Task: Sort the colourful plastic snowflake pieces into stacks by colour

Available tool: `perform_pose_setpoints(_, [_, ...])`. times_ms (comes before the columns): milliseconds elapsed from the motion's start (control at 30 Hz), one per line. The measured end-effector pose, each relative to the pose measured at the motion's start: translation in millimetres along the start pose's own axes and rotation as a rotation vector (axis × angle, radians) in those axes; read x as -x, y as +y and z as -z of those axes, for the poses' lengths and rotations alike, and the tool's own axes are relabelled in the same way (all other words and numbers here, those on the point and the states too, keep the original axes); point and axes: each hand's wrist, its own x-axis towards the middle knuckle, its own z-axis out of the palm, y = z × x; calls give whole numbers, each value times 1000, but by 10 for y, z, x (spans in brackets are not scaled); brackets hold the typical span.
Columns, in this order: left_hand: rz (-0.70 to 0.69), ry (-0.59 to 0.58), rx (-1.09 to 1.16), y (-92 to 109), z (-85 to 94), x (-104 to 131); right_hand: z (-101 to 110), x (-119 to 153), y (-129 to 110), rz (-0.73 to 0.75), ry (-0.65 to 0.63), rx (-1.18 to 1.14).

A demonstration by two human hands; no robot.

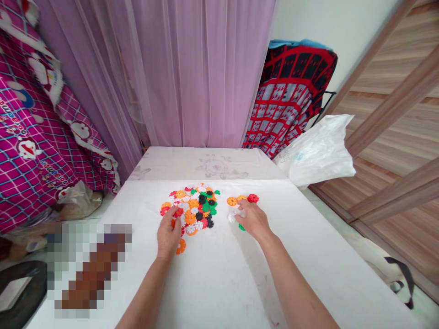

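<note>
Colourful notched plastic discs, like snowflake building pieces, lie in a loose pile (192,208) on the white-covered table. At the pile's near left edge is my left hand (169,235), fingers loosely bent and apart, the tips touching a red disc (178,212). An orange disc (181,246) lies just beside that hand. My right hand (255,220) is to the right of the pile, thumb and finger around a white disc (232,216). Beyond its fingertips sit an orange disc (232,201) and a red disc (253,198). A green disc (242,227) is partly hidden under this hand.
The table (206,283) has a flower-patterned strip (171,162) at its far end. Behind it hangs a purple curtain (206,68). A white plastic bag (318,146) stands at the far right corner, near wooden doors (394,128). Pink patterned fabric (51,128) hangs at left.
</note>
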Motion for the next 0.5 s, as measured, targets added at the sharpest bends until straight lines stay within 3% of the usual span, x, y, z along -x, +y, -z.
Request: perform_pose_setpoints(500, [19,10,-21,8,-7,5,-71,3,-124,44,-26,40])
